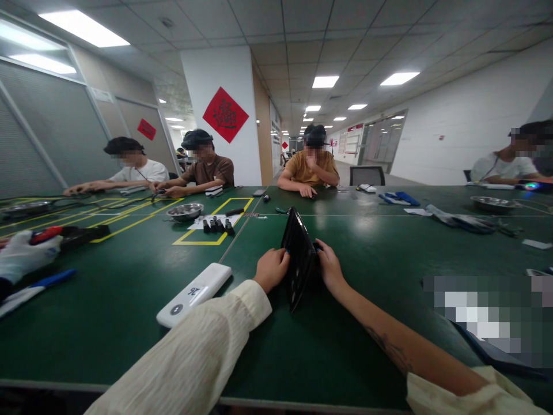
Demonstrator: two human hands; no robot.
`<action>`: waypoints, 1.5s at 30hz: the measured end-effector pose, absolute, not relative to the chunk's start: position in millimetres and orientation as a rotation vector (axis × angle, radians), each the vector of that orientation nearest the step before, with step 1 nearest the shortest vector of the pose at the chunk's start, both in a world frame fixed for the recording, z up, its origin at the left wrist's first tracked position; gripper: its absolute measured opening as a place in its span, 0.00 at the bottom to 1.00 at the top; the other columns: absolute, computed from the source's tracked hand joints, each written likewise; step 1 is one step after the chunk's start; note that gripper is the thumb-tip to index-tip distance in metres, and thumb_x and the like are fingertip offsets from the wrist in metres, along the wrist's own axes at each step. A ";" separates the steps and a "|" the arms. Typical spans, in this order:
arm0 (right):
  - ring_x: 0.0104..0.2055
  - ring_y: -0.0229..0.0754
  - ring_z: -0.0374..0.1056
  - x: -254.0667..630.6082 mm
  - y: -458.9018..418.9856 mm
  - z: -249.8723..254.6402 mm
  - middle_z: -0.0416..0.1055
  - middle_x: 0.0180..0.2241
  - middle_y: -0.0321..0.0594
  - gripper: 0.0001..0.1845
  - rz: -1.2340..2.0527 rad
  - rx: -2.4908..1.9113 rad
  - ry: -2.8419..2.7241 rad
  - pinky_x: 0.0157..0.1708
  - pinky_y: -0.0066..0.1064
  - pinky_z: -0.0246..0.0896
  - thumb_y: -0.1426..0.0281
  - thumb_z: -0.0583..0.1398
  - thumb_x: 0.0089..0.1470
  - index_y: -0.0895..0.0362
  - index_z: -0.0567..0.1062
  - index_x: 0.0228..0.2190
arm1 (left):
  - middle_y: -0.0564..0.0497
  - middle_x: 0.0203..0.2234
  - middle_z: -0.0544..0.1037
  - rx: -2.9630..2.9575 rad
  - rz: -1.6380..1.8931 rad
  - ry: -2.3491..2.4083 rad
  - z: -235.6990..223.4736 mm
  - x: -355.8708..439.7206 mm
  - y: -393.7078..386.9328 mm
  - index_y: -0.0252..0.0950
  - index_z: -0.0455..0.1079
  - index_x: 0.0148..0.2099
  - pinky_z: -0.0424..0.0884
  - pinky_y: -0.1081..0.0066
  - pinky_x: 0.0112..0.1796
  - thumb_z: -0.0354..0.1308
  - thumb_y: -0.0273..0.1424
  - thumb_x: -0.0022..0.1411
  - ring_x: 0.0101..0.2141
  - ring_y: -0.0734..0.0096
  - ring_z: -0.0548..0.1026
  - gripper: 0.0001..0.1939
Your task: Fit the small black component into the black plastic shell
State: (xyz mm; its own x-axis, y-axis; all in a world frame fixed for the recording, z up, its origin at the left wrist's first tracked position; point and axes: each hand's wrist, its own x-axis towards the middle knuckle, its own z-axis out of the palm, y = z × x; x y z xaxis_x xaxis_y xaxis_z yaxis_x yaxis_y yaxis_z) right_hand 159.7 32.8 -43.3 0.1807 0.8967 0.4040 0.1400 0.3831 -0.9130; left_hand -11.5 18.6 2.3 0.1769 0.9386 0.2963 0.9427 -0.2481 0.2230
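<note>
A thin black panel (pixel 298 259) stands tilted on its edge in front of me, seen nearly side-on; its exact kind is not clear. With thumb and fingers, my left hand (pixel 273 268) is closed on its left side. On the opposite side, my right hand (pixel 330 268) is closed around it too, its fingertips partly hidden behind the panel. To the left of my left hand lies a white power bank (pixel 194 295) marked 26.
On the green table (pixel 380 259) are several black cylindrical parts (pixel 218 226), a metal bowl (pixel 185 212) and, at right, gloves (pixel 458 219) and another bowl (pixel 493 203). A gloved hand (pixel 30 253) is at the left edge. Several people sit around the table.
</note>
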 end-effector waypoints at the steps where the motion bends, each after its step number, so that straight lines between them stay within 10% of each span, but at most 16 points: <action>1: 0.50 0.46 0.60 159.8 33.2 -43.6 0.66 0.47 0.44 0.25 0.710 -1.067 -1.293 0.50 0.38 0.52 0.60 0.50 0.50 0.56 0.69 0.48 | 0.47 0.30 0.73 -2.403 -0.596 -1.917 2.1 -11.7 18.4 0.35 0.70 0.35 0.61 0.73 0.33 0.35 0.36 0.64 0.34 0.68 0.71 0.22; 45: 0.48 0.46 0.61 161.4 43.2 -52.2 0.68 0.45 0.42 0.26 0.754 -1.049 -1.268 0.49 0.39 0.54 0.60 0.51 0.48 0.56 0.69 0.47 | 0.46 0.28 0.73 -2.433 -0.576 -1.921 5.0 -10.5 16.5 0.35 0.69 0.34 0.62 0.72 0.33 0.34 0.36 0.64 0.33 0.68 0.71 0.23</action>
State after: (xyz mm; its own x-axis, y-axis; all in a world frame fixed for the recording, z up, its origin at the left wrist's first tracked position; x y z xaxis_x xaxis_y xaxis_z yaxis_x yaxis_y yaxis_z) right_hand 161.4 43.2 -52.2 0.1785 0.9068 0.3819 0.0975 0.3699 -0.9239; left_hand -10.5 16.5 5.0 0.1908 0.9424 0.2746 0.9382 -0.2574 0.2314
